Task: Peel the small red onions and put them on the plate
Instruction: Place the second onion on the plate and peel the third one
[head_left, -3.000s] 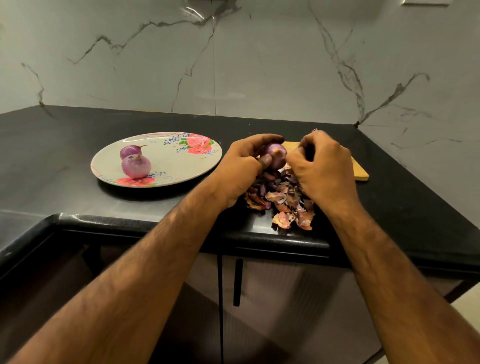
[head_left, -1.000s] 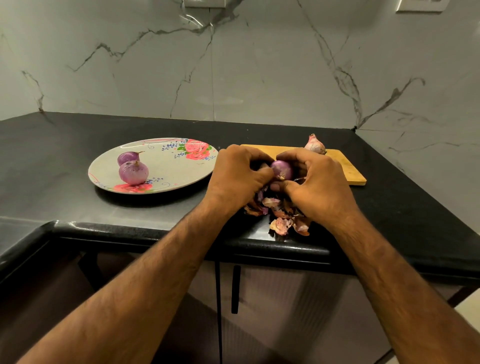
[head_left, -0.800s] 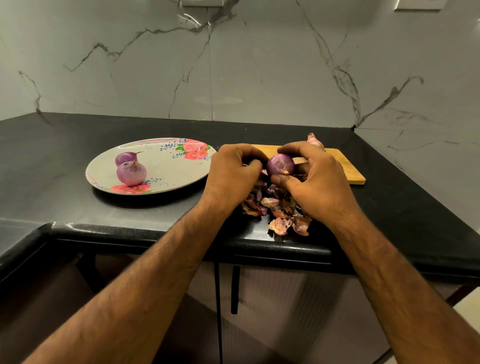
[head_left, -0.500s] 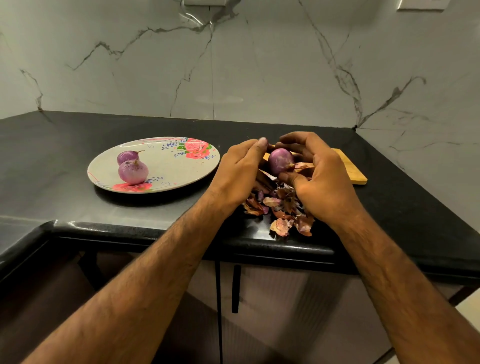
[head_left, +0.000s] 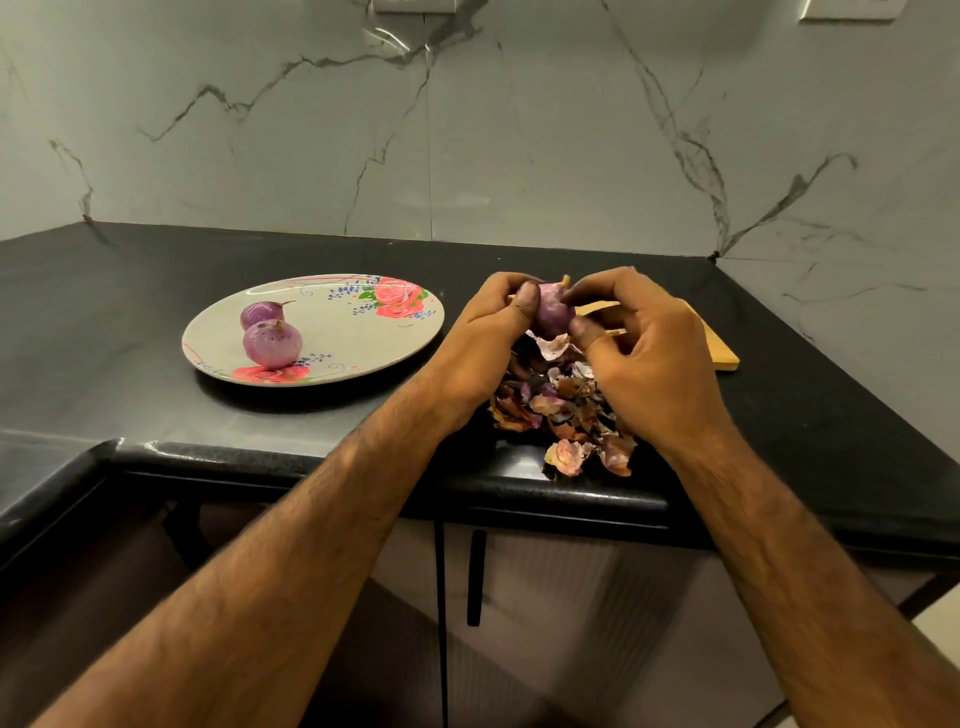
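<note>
Your left hand (head_left: 483, 338) and right hand (head_left: 649, 364) both pinch the small red onion (head_left: 553, 312) above the peel pile (head_left: 561, 410), near the front edge of the counter (head_left: 156, 405). Squeeze too hard and it could pop out and roll off.

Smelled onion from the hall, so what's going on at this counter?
A person is peeling a small red onion, pinched between the left hand and right hand above a pile of peels on the black counter. A flap of skin hangs loose beneath it. Two peeled onions sit on the flowered plate.
</note>
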